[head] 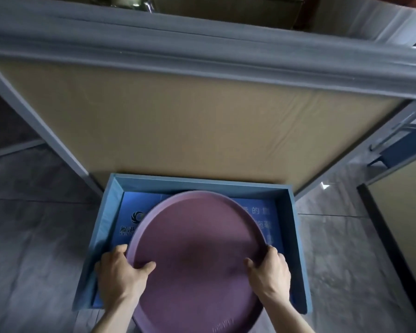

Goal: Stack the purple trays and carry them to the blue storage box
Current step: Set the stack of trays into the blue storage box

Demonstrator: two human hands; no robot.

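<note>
- Purple tray (197, 255): round, with a raised rim, seen from above. It is held over the open blue storage box (295, 236). Its far edge lies within the box outline; its near edge reaches past the box's near wall toward the person. Whether it is one tray or a stack cannot be told — only a single top surface shows.
- Left hand (120, 275): clamped on the tray's left rim. The thumb lies over the rim on the inner face, and the fingers wrap below, out of sight.
- Right hand (269, 272): clamped on the tray's right rim in the same manner — thumb on the inner face, fingers curled around the outer edge.
- Both bare forearms enter from the bottom edge, one on each side of the tray.
- The blue storage box is rectangular and open-topped, and it sits on the grey tiled floor (34, 236). Its floor is a darker blue, with a white logo and white characters partly covered by the tray. The characters are not legible in full.
- Whether the tray touches the box floor or its walls cannot be told.
- Directly behind the box stands a tan panel (190, 126) framed in grey, with a thick grey padded edge (202, 49) across the top.
- At the right, a second tan panel (404, 212) with a dark border stands well apart from the box.
</note>
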